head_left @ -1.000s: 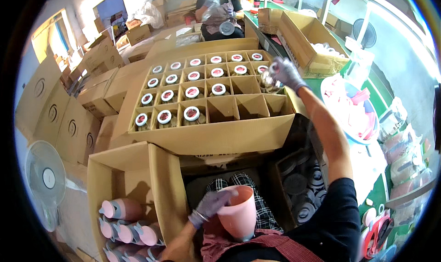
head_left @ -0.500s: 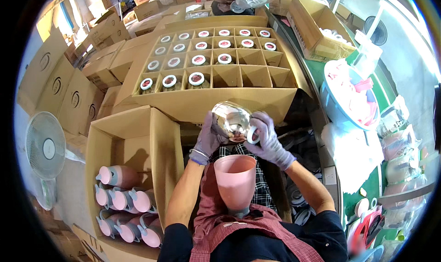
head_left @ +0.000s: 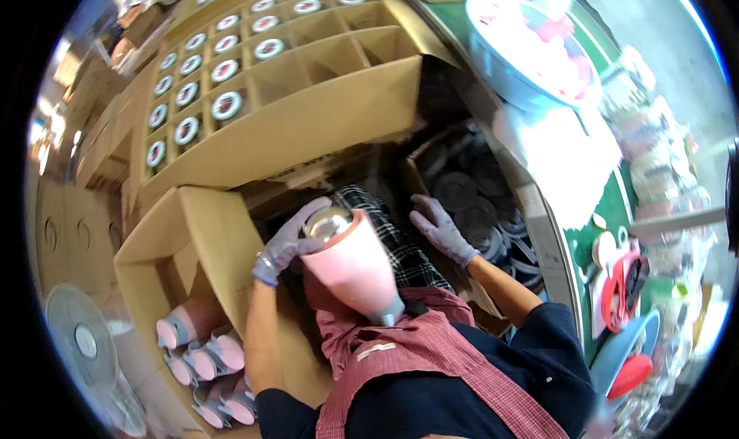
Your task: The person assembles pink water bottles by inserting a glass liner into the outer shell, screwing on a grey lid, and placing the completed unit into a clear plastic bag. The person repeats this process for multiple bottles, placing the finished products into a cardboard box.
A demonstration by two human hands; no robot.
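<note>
A pink tapered jug body (head_left: 354,266) with a grey spout-like end leans between my thighs, tilted to the left. Its rim surrounds a shiny silver liner (head_left: 329,223), of which only the end shows. My gloved left hand (head_left: 289,243) curls against the rim and liner from the left, fingers wrapped there. My gloved right hand (head_left: 444,230) is apart from the jug body, fingers spread and nothing in them. It hovers at the edge of a carton of round grey plastic parts (head_left: 469,196).
Ahead stands a divided carton (head_left: 308,146) of white-capped silver liners. At left, an open carton (head_left: 219,247) holds pink jugs with grey handles, beside a fan (head_left: 85,339). A blue basin (head_left: 493,62) of pink pieces sits on the green table at right.
The silver liner has gone from between both hands into the pink jug body, which now tilts left. My right hand has let go and moved toward the grey parts. The view has turned.
</note>
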